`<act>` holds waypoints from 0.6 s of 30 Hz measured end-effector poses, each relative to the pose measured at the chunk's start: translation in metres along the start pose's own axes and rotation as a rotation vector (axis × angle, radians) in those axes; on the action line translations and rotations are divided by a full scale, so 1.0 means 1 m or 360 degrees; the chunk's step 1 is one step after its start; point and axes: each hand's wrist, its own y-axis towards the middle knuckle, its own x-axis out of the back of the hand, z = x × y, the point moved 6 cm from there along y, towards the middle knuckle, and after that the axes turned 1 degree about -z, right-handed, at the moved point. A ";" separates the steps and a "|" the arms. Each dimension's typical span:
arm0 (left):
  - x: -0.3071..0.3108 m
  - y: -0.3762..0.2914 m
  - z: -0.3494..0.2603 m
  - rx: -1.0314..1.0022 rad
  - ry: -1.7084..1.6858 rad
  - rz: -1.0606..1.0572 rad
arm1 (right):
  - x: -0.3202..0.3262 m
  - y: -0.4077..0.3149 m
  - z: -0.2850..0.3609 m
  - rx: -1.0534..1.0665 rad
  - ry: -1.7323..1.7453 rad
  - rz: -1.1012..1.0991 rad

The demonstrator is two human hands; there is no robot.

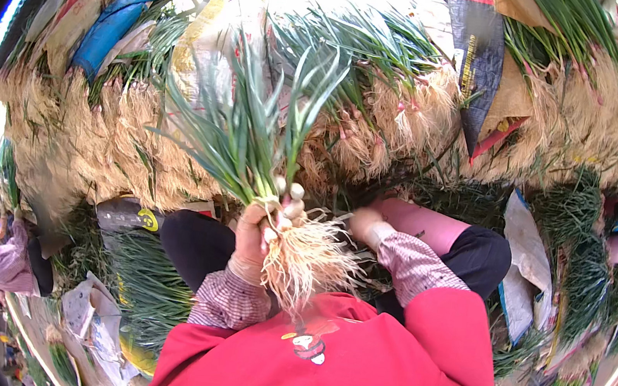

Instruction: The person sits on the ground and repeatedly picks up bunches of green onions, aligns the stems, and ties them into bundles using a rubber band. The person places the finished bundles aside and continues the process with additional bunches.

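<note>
My left hand (251, 237) grips a bunch of green onion-like plants (244, 149) around its base. The leaves fan upward. Small white bulbs (294, 205) show above the fist, and a thick tangle of pale roots (309, 257) hangs over towards my red top. To the right of those roots is my right hand (366, 224), blurred, in front of a pink boot or legging (419, 222) on my bent leg. Its fingers cannot be made out, nor whether anything is in them.
A long bank of rooted plants (112, 132) runs across in front, with woven sacks (473, 56) and a blue sack (114, 27) over it. Cut greens (148, 283) lie at my left. Another person (13, 259) sits far left.
</note>
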 end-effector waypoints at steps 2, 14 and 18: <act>0.000 0.000 -0.024 -0.0190 0.0296 -0.0096 | -0.004 -0.022 0.008 0.0150 -0.0140 0.0603; 0.058 0.041 -0.005 -0.0055 0.0404 -0.0508 | 0.192 0.023 -0.024 -0.0426 0.0418 -0.1290; 0.055 0.047 0.001 0.0072 0.0414 -0.0374 | 0.212 0.018 -0.001 -0.0279 -0.0101 -0.1332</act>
